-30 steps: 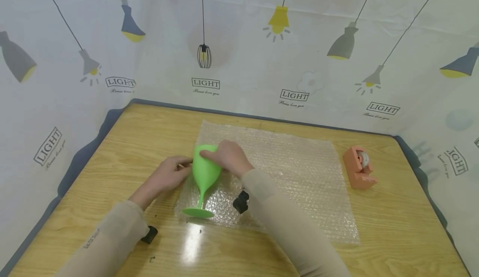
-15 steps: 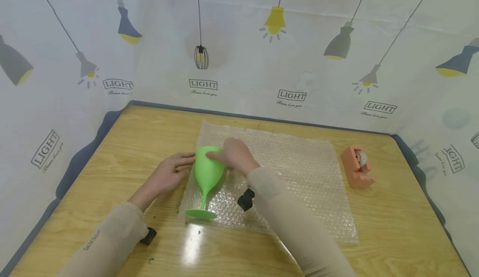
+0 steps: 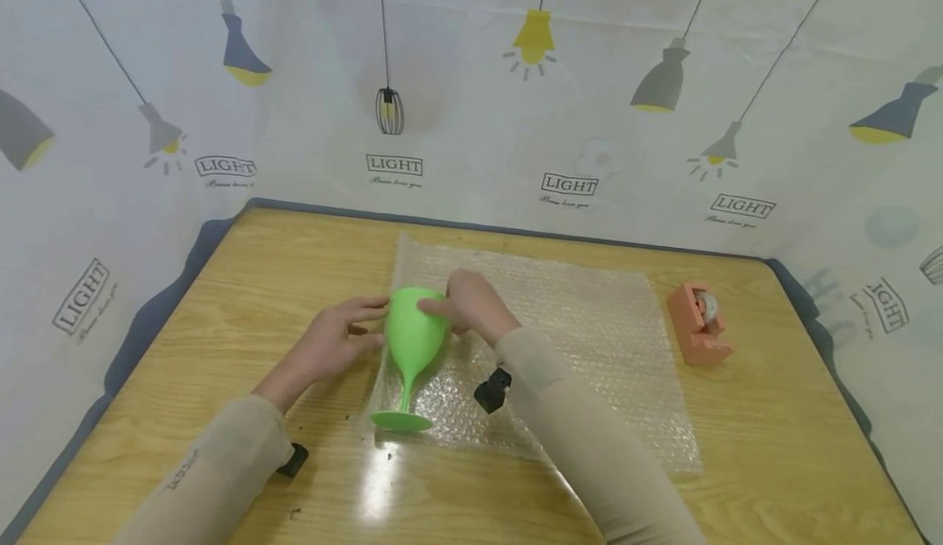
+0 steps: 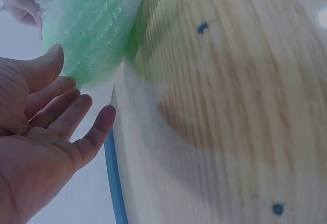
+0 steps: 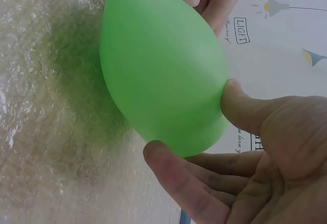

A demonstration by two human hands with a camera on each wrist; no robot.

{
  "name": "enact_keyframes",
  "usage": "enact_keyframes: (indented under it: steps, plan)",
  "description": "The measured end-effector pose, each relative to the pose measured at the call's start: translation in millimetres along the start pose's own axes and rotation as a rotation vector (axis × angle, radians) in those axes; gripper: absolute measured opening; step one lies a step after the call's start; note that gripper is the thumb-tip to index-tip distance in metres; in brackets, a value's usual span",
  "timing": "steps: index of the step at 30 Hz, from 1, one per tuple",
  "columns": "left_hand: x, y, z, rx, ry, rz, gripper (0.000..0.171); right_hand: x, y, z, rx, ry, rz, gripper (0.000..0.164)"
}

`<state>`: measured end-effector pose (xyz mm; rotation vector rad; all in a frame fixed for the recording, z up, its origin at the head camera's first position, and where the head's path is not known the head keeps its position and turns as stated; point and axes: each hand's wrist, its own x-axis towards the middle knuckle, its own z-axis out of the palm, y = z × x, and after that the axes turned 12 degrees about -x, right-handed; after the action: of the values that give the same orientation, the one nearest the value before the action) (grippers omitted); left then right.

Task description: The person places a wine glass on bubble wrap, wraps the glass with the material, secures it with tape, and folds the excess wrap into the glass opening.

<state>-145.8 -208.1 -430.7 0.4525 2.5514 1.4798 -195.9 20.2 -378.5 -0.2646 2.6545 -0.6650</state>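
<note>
A green wine glass [image 3: 415,336] lies on a sheet of bubble wrap [image 3: 575,340], its foot toward me and its bowl away. My right hand [image 3: 475,304] holds the bowl near the rim, thumb on top in the head view; the right wrist view shows the thumb and fingers [image 5: 186,185] on opposite sides. Along the bowl's left side, my left hand [image 3: 335,340] reaches with extended, loosely bent fingers. In the left wrist view, bubble wrap [image 4: 92,25] stands up against the glass, and the left fingertips [image 4: 56,53] are at its lower edge.
An orange tape dispenser [image 3: 698,328] with a roll of tape stands right of the bubble wrap. Black wrist devices [image 3: 492,389] sit at both cuffs. A printed lamp-pattern curtain [image 3: 471,103] encloses the wooden table [image 3: 295,250] at the back and sides.
The wine glass has shifted slightly to the right in the head view, with the right hand still gripping it. The left hand stays beside the bowl. The whole view has drifted a little.
</note>
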Motion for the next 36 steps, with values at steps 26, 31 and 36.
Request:
enact_keyframes:
  steps: [26,31,36]
  plan:
    - [9.6,24.4,18.0,0.072,0.073,-0.01,0.055,1,28,-7,0.044,-0.026,0.015,0.042]
    - [12.1,30.1,22.1,0.07,0.075,0.0,0.054,-1,33,-8,0.056,-0.016,0.017,0.037]
    - [15.3,34.2,26.2,0.073,0.075,-0.009,0.055,-3,37,-8,0.093,0.005,0.026,0.031]
